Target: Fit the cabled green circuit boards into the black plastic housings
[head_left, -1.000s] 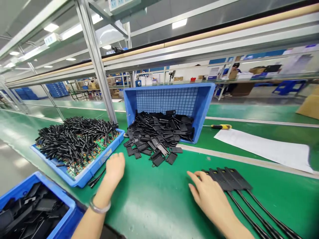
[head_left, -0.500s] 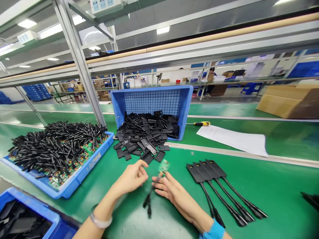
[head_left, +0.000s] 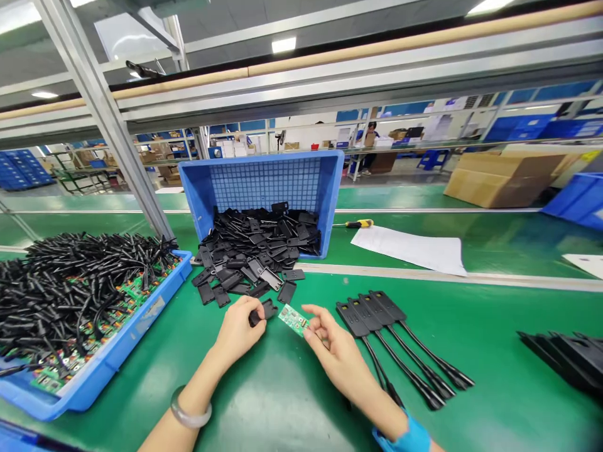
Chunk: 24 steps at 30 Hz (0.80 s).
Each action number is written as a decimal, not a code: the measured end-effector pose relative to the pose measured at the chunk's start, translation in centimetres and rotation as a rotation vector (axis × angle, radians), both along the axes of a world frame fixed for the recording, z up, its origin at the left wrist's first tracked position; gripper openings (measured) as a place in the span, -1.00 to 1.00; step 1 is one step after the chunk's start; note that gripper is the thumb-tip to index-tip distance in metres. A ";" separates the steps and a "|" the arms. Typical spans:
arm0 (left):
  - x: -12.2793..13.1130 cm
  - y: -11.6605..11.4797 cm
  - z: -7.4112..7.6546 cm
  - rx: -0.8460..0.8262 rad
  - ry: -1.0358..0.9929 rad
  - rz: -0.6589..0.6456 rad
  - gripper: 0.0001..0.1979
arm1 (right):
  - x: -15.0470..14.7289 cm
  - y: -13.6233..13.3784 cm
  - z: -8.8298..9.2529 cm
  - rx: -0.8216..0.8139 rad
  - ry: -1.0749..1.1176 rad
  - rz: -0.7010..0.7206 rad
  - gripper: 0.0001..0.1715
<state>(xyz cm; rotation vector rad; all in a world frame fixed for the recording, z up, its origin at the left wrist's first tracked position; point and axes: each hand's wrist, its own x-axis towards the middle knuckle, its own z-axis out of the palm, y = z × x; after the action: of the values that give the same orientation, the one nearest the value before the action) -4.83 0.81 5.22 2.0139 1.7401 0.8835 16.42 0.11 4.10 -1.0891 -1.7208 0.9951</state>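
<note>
Circuit board (head_left: 293, 319): green, rectangular, component-studded; pinched in right hand (head_left: 333, 351), just beside black cover (head_left: 269, 309) gripped in left hand (head_left: 236, 328).

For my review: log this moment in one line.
left hand: holds black cover; right hand: holds green board; green board: outside black cover

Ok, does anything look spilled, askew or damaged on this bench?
The blue bin lies on its side, opening facing the camera, and black plastic pieces spread from it onto the green bench. That looks spill-like, though possibly deliberate. I see no damage.
</note>
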 end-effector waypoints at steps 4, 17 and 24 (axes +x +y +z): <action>1.3 -0.3 0.1 -0.176 -0.613 -0.196 -0.61 | 0.1 -0.3 0.5 0.192 -0.119 -0.044 -0.76; 3.5 -1.4 -0.4 -0.516 -1.446 -0.270 -0.43 | -0.4 -0.9 -0.1 0.127 -0.016 0.026 -0.70; 4.4 -1.7 -0.7 -0.455 -1.436 -0.222 -0.49 | -0.8 -0.7 -0.7 0.258 -0.089 0.003 -0.70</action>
<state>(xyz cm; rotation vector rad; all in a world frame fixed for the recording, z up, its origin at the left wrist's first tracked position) -0.45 -0.89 4.57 0.7522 0.7277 1.2097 15.64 -0.55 3.44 -0.9757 -1.8636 0.7109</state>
